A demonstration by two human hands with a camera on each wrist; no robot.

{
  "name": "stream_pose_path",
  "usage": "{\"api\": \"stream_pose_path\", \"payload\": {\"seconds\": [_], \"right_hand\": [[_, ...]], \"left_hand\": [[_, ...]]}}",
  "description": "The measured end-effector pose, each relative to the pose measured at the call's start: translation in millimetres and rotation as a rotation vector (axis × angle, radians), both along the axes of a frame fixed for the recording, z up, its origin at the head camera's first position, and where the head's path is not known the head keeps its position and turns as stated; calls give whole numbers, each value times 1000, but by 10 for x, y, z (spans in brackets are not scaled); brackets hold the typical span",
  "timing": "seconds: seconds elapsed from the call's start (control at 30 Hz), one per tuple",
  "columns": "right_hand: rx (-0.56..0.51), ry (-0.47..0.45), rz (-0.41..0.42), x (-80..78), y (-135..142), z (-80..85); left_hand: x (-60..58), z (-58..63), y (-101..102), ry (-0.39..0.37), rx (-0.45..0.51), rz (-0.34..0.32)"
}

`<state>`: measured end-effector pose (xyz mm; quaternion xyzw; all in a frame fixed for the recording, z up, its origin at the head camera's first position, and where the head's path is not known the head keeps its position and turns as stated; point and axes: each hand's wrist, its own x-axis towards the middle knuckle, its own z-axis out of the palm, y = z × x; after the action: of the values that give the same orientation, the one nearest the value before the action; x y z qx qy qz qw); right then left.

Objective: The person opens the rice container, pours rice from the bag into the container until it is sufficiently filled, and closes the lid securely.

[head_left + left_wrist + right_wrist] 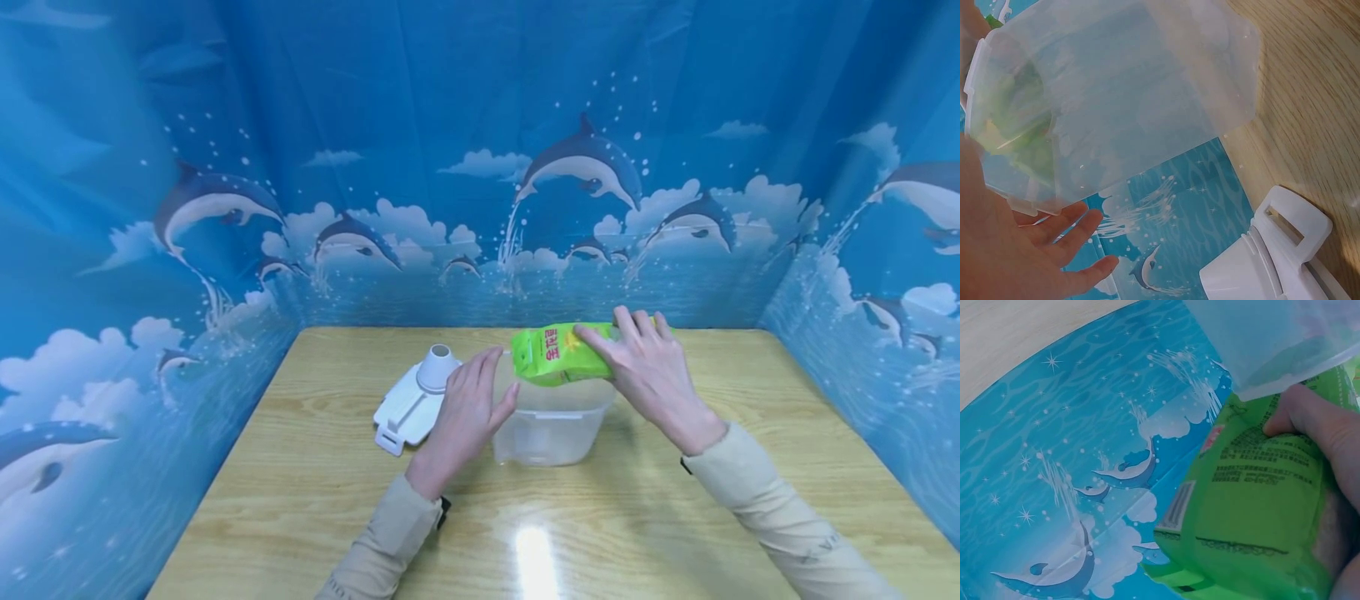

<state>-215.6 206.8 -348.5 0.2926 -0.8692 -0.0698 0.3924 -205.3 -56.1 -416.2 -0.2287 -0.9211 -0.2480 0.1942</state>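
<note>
And there's the right hand (654, 367), at two o'clock from the translucent container (551, 437), fingers curled firmly round a green bag (558, 354) that's tipped over the container's mouth, its near end aimed at nine o'clock! Over on the container's nine o'clock side, the left hand (467, 408) is spread loosely, thumb apart, right at the rim, though I can't tell whether it's touching; farther out at nine, the white lid (412, 408) with its cone lies on the wooden table (300, 500), dolphin curtain (450, 125) at twelve.
</note>
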Motion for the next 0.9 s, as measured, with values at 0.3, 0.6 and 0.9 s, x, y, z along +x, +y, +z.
{"api": "stream_pose_path", "payload": {"seconds": [0.3, 0.6, 0.9], "right_hand": [[-1, 14, -9, -41, 27, -21], [7, 26, -15, -55, 14, -5], [33, 18, -20, -43, -16, 34]], "left_hand": [[-9, -4, -2, -16, 11, -11], [-3, -4, -1, -14, 14, -1], [-8, -3, -1, -27, 7, -1]]}}
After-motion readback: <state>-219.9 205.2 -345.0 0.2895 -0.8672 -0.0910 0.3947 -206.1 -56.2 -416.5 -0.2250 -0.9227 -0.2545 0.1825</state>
